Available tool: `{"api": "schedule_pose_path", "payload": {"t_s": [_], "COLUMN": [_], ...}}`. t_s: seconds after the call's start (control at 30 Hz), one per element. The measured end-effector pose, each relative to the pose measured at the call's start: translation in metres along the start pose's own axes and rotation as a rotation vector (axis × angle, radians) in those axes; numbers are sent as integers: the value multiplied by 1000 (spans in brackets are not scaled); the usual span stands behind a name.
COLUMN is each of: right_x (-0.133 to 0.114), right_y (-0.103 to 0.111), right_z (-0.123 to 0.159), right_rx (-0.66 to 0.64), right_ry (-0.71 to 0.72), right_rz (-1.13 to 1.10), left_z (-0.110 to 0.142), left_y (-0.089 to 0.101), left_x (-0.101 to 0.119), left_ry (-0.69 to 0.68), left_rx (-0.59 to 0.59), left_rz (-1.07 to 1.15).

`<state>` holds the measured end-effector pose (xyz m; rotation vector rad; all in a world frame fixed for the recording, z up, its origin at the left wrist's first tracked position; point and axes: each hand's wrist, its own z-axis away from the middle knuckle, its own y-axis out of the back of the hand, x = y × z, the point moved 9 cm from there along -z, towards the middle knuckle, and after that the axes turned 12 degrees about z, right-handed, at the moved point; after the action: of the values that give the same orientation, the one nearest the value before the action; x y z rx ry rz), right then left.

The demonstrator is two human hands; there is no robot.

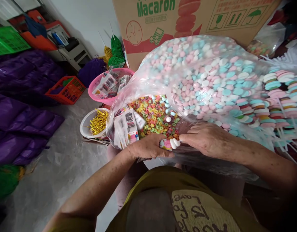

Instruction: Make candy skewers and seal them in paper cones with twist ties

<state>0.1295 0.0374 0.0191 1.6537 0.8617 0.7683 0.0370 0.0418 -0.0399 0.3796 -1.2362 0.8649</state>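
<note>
Left hand (150,146) and right hand (203,138) meet at white swirl (175,143)

The left hand holds a printed packet (166,144) around the swirl's lower end; the right fingertips pinch its tip. Beyond lie colourful rings (152,117). Gold ties (98,121) fill a white bowl (84,125) at left.

Single head-worn view from above the lap, facing forward and down over both forearms at close range.

Your two bare forearms reaching in from either side, your left hand (152,146) low with palm down and fingers curled, your right hand (203,138) facing it, wrist bent slightly, index finger pointing left.
</note>
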Motion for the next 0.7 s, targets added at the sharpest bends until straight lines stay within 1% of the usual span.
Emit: {"api": "schedule_pose_path", "payload": {"t_s": [0.03, 0.07, 0.13, 0.17, 0.23, 0.3, 0.33, 0.37, 0.4, 0.43, 0.5, 0.57, 0.63, 0.7], "right_x": [-3, -6, -9, -7, 0, 8, 9, 8, 6, 4, -2, -7, -11, -14], "right_y": [0, 0, 4, 8, 27, 55, 67, 73, 73, 68, 48, 32, 23, 20], "right_z": [-1, -3, -6, -7, -7, 0, 5, 10, 13, 13, 9, 3, -2, -6], "right_rx": [3, 7, 14, 33, 122, 307, 403, 472, 507, 517, 488, 493, 516, 525], "right_ry": [34, 66, 107, 100, 21, -138, -209, -260, -287, -299, -302, -309, -299, -282], "right_rz": [8, 14, 47, 88, 201, 292, 294, 250, 163, 50, -186, -333, -376, -394], "left_z": [-2, -3, -5, -6, -5, -3, -3, -3, -4, -5, -6, -6, -5, -6], "left_y": [-6, -10, -11, -8, 2, 12, 16, 16, 13, 7, -6, -17, -25, -29], "left_x": [-5, -8, -13, -15, -20, -24, -27, -29, -30, -29, -23, -19, -22, -28], "left_ry": [5, -2, -20, -28, -41, -40, -31, -19, -15, -21, -51, -67, -31, 18], "left_rx": [-11, 10, 96, 158, 287, 385, 407, 392, 345, 278, 128, 23, -24, -22], "left_rz": [33, 43, 34, 35, 63, 139, 202, 283, 376, 474, 633, 703, 715, 731]}}
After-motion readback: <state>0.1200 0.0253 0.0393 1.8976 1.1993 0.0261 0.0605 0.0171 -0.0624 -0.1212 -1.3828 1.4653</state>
